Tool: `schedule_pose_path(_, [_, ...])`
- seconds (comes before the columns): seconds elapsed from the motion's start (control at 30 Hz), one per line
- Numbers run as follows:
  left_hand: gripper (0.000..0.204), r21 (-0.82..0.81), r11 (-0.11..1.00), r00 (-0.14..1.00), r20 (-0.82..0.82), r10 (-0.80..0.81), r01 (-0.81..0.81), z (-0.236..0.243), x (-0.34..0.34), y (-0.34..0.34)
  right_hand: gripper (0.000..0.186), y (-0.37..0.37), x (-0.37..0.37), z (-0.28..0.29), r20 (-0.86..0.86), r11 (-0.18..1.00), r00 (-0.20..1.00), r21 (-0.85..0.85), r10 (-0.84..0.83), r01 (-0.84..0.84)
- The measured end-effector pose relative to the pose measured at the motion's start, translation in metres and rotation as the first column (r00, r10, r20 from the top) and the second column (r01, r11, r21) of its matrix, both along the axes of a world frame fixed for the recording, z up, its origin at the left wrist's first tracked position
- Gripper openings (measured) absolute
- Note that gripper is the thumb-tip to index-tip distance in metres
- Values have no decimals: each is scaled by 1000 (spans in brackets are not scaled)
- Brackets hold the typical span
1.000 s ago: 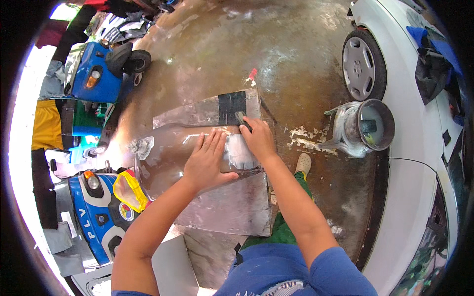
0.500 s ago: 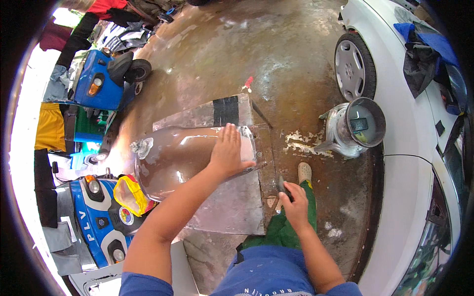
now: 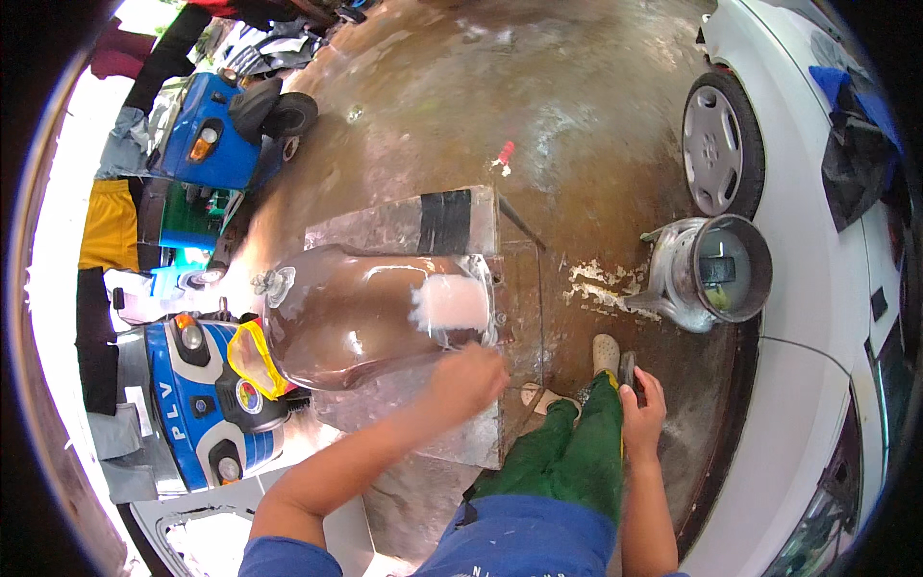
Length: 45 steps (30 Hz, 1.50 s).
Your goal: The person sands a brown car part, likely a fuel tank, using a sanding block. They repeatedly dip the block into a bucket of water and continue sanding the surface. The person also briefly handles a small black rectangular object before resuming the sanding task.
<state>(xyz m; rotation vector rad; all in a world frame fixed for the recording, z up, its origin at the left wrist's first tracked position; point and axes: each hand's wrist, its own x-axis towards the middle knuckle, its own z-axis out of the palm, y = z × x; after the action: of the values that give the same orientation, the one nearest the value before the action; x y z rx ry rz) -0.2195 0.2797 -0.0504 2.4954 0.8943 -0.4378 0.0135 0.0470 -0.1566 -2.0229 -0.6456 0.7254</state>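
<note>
A glossy brown fuel tank [image 3: 351,317] lies on a worn, pale board-topped table [image 3: 447,438]. Near its right end is a smooth whitish-pink patch [image 3: 457,303], ragged along its left side. My left hand [image 3: 471,380] hangs just off the tank's near right edge, over the table; motion smears its fingers. Lower right, beside my green trouser leg, my right hand [image 3: 646,413] is closed around a small dark flat block [image 3: 628,369]. Its fingers partly cover the block, so its full shape is hidden.
On the right, a metal container [image 3: 729,274] holds cloudy water and a dark block, close to a white car [image 3: 803,279]. Blue scooters [image 3: 197,409] and a yellow bag [image 3: 258,358] crowd the left. A dark strip [image 3: 445,221] covers part of the table's far side.
My left hand has lifted off the tank's patch and moved toward me, uncovering it. My right hand, with the dark block, has shifted right, away from the table.
</note>
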Motion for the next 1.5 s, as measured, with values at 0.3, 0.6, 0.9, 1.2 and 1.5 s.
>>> schedule_pose_path(0.3, [23, 523, 843, 991, 96, 93, -129, -78, 13, 275, 39, -15, 47, -17, 17, 980, 984, -94, 176, -174])
schedule_pose_path(0.6, [23, 459, 882, 987, -65, 149, -103, -89, 45, 306, 38, 5, 122, -27, -49, 928, 940, -154, 337, -340])
schedule_pose_path(0.9, [13, 248, 816, 735, 616, 283, -522, 36, 70, 252, 38, 65, 168, -50, 9, 756, 773, -215, 635, -619])
schedule_pose_path(1.2, [18, 11, 654, 423, 771, 475, -756, 63, 34, -36, 56, 115, 173, -170, -22, 151, 173, -387, 985, -910])
schedule_pose_path(1.5, [13, -12, -38, -36, 677, 735, -999, 39, -97, -425, 57, 183, -149, -49, 150, -367, -457, -404, 877, -838])
